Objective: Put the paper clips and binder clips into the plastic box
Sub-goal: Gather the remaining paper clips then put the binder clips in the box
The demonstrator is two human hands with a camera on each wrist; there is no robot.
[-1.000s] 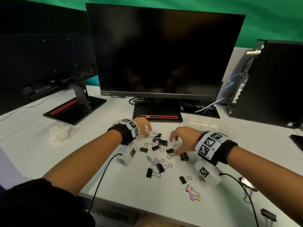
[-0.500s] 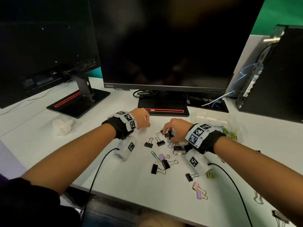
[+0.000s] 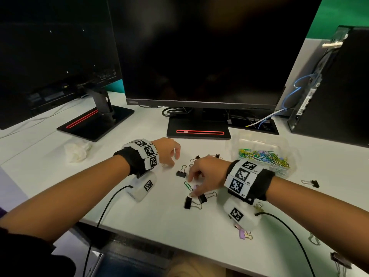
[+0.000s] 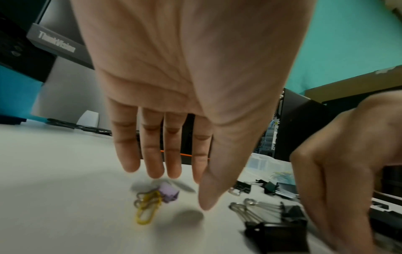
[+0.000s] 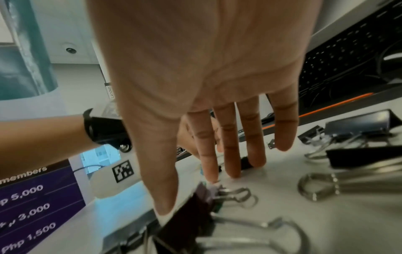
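The left hand hovers just above the white counter with its fingers straight and hanging downward, holding nothing. Directly under those fingertips lie a small purple binder clip and a yellow paper clip, blurred in the left wrist view and apart from the hand.

The right hand reaches down to the right of the left hand, fingers extended and slightly spread, their tips at a cluster of clips; whether it has hold of one cannot be told. At its fingertips are a green paper clip, another purple binder clip and two black binder clips lying on the counter. One more black binder clip sits between the two hands.

The plastic box stands open just beyond the right wrist, holding a heap of coloured paper clips. More binder clips lie near the right forearm, including a lilac binder clip below the wrist and a black one to the right of the arm.

Beyond both hands stands a dark monitor; a crumpled tissue lies to the left of the left wrist.
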